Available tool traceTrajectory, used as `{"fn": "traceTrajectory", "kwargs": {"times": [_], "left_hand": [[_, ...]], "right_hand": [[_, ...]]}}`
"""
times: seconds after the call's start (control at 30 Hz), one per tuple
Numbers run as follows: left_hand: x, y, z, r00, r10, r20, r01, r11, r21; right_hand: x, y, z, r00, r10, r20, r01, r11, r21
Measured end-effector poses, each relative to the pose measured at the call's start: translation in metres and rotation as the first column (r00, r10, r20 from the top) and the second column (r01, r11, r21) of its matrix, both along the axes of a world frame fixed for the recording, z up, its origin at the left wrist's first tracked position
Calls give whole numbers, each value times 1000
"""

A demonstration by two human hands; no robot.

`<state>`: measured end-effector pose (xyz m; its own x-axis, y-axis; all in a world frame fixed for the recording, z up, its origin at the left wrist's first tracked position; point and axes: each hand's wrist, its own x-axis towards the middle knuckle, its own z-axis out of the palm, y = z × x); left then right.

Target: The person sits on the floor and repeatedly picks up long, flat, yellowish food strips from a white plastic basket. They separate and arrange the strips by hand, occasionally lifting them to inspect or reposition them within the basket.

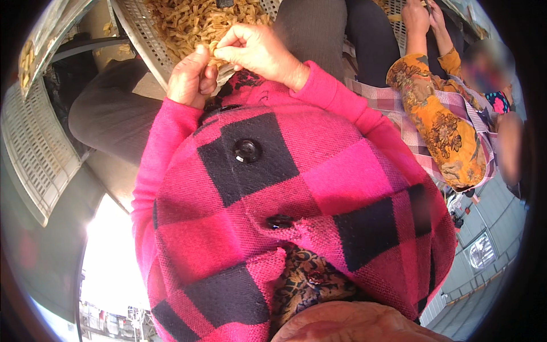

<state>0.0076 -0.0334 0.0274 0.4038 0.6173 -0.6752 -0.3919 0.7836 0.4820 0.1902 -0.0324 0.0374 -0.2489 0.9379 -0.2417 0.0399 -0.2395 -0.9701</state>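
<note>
Between my two hands is a small yellowish strip (213, 48), which looks like tofu skin. My right hand (263, 53) pinches it between thumb and forefinger. From the other side, my left hand (190, 77) grips it with the thumb up and the fingers curled; the strip's end there is partly hidden. Just beyond my hands, a white perforated plastic basket (147, 42) holds a heap of knotted yellowish strips (188, 25). A dark object (224, 3) lies on the heap at the picture's top edge.
At my right sits a co-worker in an orange patterned sleeve (440, 119), both hands (419, 19) over another perforated basket (397, 32). Another white perforated basket (38, 149) stands at far left. My dark-trousered leg (111, 111) flanks my basket.
</note>
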Motion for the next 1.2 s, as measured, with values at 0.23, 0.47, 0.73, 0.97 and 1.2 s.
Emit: {"fn": "traceTrajectory", "kwargs": {"times": [0.23,0.47,0.73,0.97,1.2], "left_hand": [[-8,5,-7,971,-121,-208,179,940,291],[-12,11,-6,995,-27,-98,24,999,-27],[-4,11,-1,965,-65,255,91,992,-92],[1,9,12,966,-162,200,176,983,-58],[-5,-10,4,927,-216,-307,294,927,235]], "right_hand": [[40,28,-5,826,-160,-540,-118,888,-444],[45,43,-9,754,30,-656,-303,902,-307],[10,23,-36,737,105,-668,-306,933,-191],[6,22,-22,863,124,-490,-208,970,-122],[47,3,-17,828,0,-560,-232,911,-342]]}}
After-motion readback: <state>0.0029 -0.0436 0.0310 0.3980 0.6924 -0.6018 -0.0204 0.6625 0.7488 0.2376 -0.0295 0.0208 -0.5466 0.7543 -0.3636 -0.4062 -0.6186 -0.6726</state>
